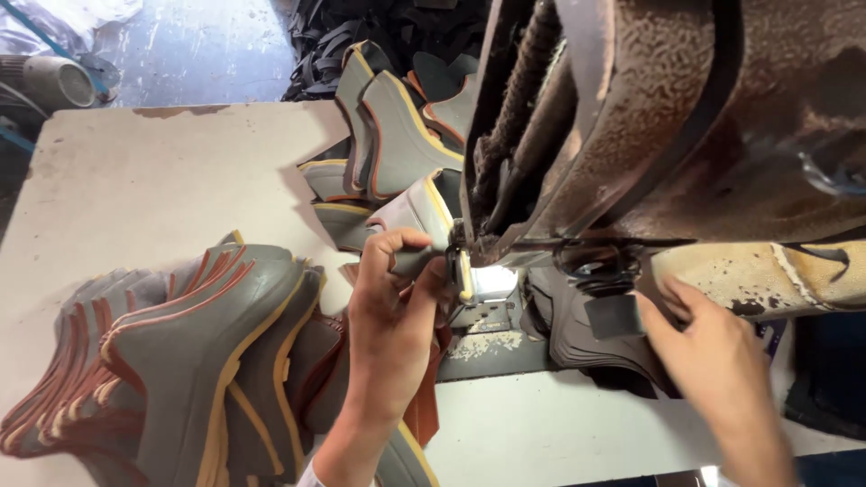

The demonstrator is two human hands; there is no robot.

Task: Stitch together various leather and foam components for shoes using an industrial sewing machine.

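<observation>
Surface (162,171) lay bare at far left; one fanned stack of grey pieces (180,361) crowded its near edge. Left hand (388,316) pinched one grey piece (410,212) at the sewing machine (649,135). Right hand (713,361), fingers spread, touched a dark stack (586,347).

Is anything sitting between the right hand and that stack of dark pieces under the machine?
Nothing visible. The right hand reaches the dark stack from the right, fingertips at its edge beneath the machine. The left hand holds a grey piece at the needle area, on the other side.
</observation>
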